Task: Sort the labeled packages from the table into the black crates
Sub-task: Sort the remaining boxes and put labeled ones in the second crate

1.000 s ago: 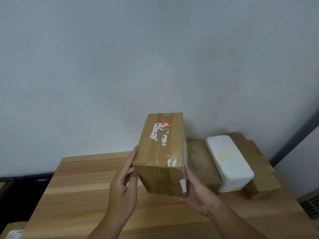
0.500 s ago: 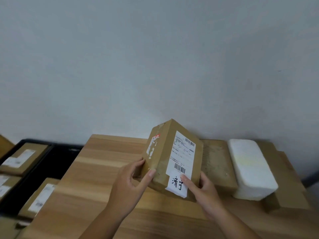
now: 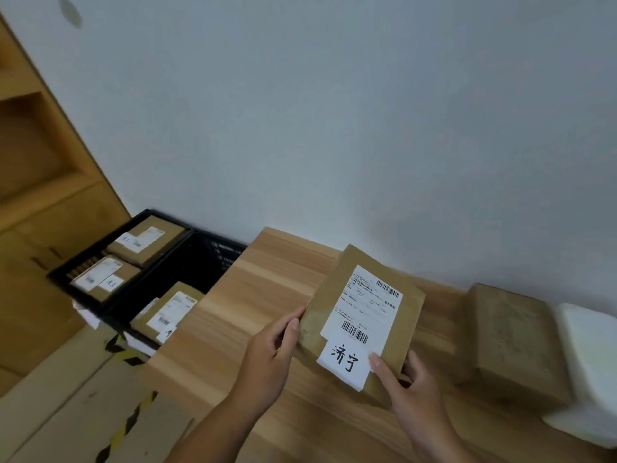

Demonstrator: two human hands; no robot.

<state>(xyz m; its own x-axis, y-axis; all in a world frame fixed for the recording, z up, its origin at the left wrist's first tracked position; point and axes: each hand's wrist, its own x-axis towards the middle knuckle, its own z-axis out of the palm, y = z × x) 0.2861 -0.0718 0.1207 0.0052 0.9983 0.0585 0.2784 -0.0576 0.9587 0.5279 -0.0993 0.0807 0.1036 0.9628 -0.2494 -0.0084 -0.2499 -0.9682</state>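
both hands grip the labeled package by its edges, label tilted upward, likely to read it before choosing a black crate.

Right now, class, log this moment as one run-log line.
hands: left hand and right hand hold labeled package | package: over table, label facing camera | black crates: beside table, other packages inside | step: not yet crated
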